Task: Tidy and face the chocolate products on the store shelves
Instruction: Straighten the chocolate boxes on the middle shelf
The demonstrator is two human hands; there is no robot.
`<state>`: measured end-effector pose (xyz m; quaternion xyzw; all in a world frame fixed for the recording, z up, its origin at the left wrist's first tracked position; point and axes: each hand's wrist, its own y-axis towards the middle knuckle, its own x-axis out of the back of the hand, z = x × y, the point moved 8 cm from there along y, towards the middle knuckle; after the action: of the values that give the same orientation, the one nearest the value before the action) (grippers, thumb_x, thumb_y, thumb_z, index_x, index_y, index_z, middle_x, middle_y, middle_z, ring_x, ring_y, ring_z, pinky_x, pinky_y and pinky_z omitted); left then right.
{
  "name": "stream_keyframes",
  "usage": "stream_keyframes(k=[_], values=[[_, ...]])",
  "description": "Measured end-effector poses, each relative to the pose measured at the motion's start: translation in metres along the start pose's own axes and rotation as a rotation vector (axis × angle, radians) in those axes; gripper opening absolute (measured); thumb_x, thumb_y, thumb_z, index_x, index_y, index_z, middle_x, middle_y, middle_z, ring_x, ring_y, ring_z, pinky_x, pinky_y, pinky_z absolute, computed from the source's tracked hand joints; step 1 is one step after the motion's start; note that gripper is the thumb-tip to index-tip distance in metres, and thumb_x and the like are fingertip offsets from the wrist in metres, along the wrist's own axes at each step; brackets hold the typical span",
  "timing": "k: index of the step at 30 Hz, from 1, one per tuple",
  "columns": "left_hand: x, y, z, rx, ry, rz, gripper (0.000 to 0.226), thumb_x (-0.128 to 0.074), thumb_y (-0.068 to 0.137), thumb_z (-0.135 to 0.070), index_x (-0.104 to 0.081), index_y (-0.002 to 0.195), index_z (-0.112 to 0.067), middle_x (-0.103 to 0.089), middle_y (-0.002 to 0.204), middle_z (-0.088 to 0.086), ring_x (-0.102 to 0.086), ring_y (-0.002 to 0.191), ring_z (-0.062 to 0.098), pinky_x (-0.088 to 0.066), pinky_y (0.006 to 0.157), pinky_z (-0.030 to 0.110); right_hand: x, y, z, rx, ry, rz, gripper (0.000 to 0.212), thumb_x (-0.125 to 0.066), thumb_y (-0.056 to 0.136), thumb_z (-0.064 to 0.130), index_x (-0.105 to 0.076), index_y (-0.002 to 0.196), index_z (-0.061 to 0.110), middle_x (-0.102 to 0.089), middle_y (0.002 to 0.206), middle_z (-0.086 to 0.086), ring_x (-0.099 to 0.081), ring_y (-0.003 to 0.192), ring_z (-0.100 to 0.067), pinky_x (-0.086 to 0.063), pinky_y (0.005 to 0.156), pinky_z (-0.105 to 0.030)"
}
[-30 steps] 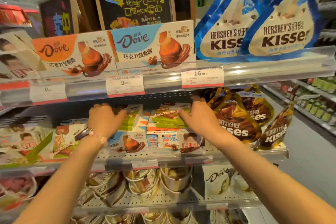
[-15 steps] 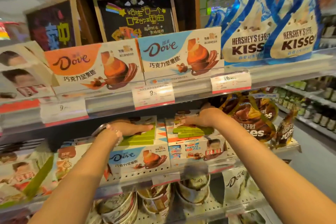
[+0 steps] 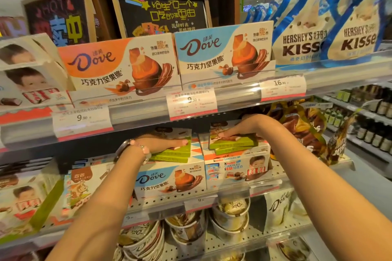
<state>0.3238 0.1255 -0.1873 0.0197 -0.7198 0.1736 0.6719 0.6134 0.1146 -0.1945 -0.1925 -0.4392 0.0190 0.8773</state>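
Left hand (image 3: 163, 143) flat, fingers together on left green-edged stack (image 3: 171, 153), right hand (image 3: 237, 129) flat, fingers together on right stack (image 3: 233, 144), middle shelf (image 3: 307, 172)

Two bare forearms, no sleeves in view; the left hand (image 3: 163, 144) and right hand (image 3: 239, 129) wear no rings. A pale pink beaded bracelet (image 3: 142, 149) and dark-strapped wristwatch (image 3: 123, 148) circle the left wrist.
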Motion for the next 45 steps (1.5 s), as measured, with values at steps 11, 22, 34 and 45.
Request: stream_keyframes(k=[11, 22, 34, 45], values=[[-0.019, -0.004, -0.016, -0.198, -0.887, 0.121, 0.025, -0.07, 0.078, -0.042, -0.06, 0.085, -0.02, -0.064, 0.079, 0.0, -0.061, 0.066, 0.009, -0.051, 0.049, 0.016, 0.003, 0.002, -0.001, 0.149, 0.297, -0.128, 0.061, -0.07, 0.082, 0.035, -0.046, 0.133, 0.009, -0.054, 0.128, -0.01, -0.054, 0.099, -0.02, -0.04, 0.078, -0.024], [-0.021, -0.016, 0.024, -0.188, -1.284, 0.042, 0.022, -0.06, 0.089, -0.028, -0.057, 0.103, -0.011, -0.069, 0.078, 0.008, -0.063, 0.055, 0.014, -0.046, 0.04, 0.022, -0.004, 0.014, -0.014, 0.16, 0.669, -0.143, 0.03, -0.036, 0.099, 0.005, -0.058, 0.119, 0.005, -0.063, 0.085, -0.013, -0.06, 0.071, -0.03, -0.051, 0.053, -0.031], [-0.022, -0.043, 0.135, -0.339, -1.321, -0.004, 0.028, -0.051, 0.094, -0.028, -0.061, 0.116, -0.015, -0.071, 0.104, 0.0, -0.067, 0.096, 0.013, -0.052, 0.084, 0.025, -0.07, -0.039, 0.079, 0.296, 1.009, 0.055, 0.01, -0.054, 0.09, 0.009, -0.056, 0.099, 0.006, -0.067, 0.053, -0.005, -0.062, 0.04, -0.014, -0.048, 0.035, -0.021], [-0.003, -0.064, 0.293, -0.502, -0.954, -0.197, 0.033, -0.073, 0.077, -0.013, -0.066, 0.086, -0.044, -0.067, 0.086, -0.028, -0.061, 0.078, -0.01, -0.044, 0.062, 0.005, -0.172, -0.071, 0.206, 0.44, 0.955, 0.049, 0.011, -0.055, 0.088, 0.0, -0.053, 0.09, 0.01, -0.068, 0.055, -0.001, -0.065, 0.047, -0.012, -0.05, 0.041, -0.02]])
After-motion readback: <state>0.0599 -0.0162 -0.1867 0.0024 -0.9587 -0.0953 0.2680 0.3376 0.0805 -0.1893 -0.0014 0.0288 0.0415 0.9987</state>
